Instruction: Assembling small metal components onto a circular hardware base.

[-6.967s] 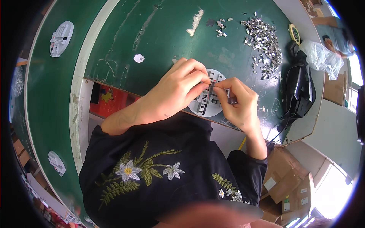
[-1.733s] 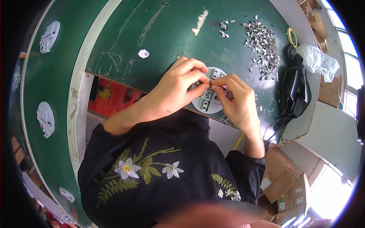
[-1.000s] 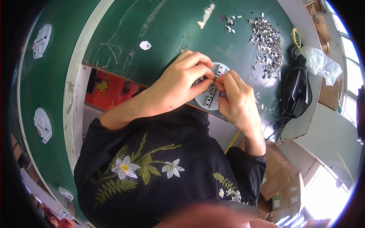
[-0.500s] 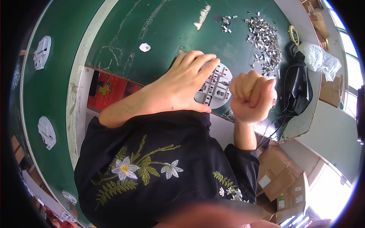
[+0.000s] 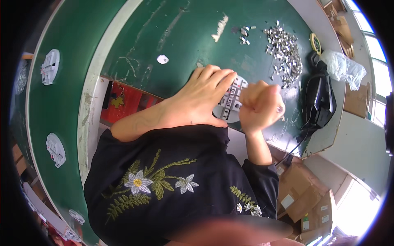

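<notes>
A round light-grey plastic housing [image 5: 233, 95] with small compartments and metal pieces in it lies at the bench's near edge. My left hand [image 5: 203, 97] grips its left rim, fingers over the far side and thumb at the near side. Over the housing's right part, my right hand [image 5: 261, 105] is closed with curled fingers, hiding that side. What its fingertips hold, if anything, is hidden. A small shiny spot shows at the hand's outer side, too small to name.
Many small metal clips [image 5: 284, 55] lie heaped at the far right of the green bench [image 5: 180, 45]. Beside them are a tape roll [image 5: 315, 43], a clear plastic bag [image 5: 342, 67] and a black device [image 5: 320, 98]. More plastic housings [image 5: 56, 150] sit on the left green surface.
My right hand has moved left, from beside the housing to over its right part. My left hand keeps its grip. The whole view has shifted slightly.
</notes>
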`<control>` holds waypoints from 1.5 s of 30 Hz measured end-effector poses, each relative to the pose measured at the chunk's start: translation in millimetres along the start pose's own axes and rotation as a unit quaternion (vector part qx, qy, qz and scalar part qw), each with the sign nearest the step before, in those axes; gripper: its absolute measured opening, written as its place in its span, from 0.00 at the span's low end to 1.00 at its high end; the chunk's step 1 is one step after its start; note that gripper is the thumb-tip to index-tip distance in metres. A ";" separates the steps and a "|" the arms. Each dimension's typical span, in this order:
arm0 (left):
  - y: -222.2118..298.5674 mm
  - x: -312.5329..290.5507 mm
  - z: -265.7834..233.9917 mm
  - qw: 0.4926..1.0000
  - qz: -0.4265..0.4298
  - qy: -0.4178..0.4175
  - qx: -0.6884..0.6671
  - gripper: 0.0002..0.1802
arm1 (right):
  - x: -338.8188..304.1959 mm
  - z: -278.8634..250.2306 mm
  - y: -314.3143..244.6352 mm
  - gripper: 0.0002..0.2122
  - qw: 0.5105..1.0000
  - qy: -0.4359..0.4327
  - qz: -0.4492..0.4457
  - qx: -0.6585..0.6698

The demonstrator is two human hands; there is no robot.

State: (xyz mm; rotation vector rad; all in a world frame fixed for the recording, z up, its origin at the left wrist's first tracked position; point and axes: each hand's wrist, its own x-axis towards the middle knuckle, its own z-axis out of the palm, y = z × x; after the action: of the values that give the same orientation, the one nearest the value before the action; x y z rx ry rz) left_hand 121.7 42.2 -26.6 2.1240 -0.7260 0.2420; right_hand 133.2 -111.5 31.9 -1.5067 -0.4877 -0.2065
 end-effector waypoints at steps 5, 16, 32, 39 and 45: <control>-10.4 -7.7 -38.5 0.993 -0.058 0.090 0.046 0.57 | 6.7 -23.8 -30.7 0.21 0.981 0.027 -0.065 0.181; -133.6 -64.8 -229.7 0.653 -0.576 0.296 0.393 0.69 | 1.3 -38.6 -25.0 0.18 0.989 0.014 -0.053 0.141; -34.2 -41.1 -190.8 0.923 -0.250 0.255 0.144 0.56 | 50.3 -125.9 4.2 0.05 0.817 -0.090 0.025 -0.569; -10.8 -0.3 -49.3 0.987 -0.104 0.024 0.116 0.59 | 42.1 -130.4 21.1 0.06 0.812 -0.076 0.080 -0.573; -12.8 -1.0 -19.8 0.999 -0.047 0.006 0.026 0.61 | 40.6 -109.4 -2.2 0.07 0.862 -0.045 0.223 -0.452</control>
State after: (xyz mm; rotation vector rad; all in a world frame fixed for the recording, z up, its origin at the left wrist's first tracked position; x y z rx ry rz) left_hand 130.0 64.1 -23.4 2.1986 -0.6177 0.2244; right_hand 187.9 -212.5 52.4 -2.5168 -0.0715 0.0198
